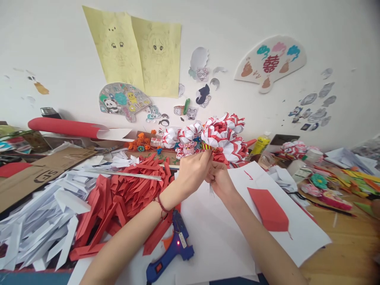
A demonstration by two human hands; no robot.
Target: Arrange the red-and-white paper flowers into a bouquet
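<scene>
My left hand (192, 169) and my right hand (220, 179) meet above the white paper, both closed with fingers bent inward. Thin wires (211, 190) poke out below the fingers where the hands come together. Right behind them is a cluster of red-and-white folded paper flowers (218, 132); whether the wires join these flowers is hidden by my fingers. Under my left wrist, a blue glue gun (170, 253) lies on the paper with its red light on. To the right of my right forearm rests a red paper piece (268, 209).
Left of my arm are piles of folded white strips (38, 221) and red strips (133, 190), with a bundle of metal wires (127, 174) across them. Cardboard (38, 174) and a red roll (65, 126) lie further left. A yellow bottle (261, 143) and craft pieces (319, 181) stand right.
</scene>
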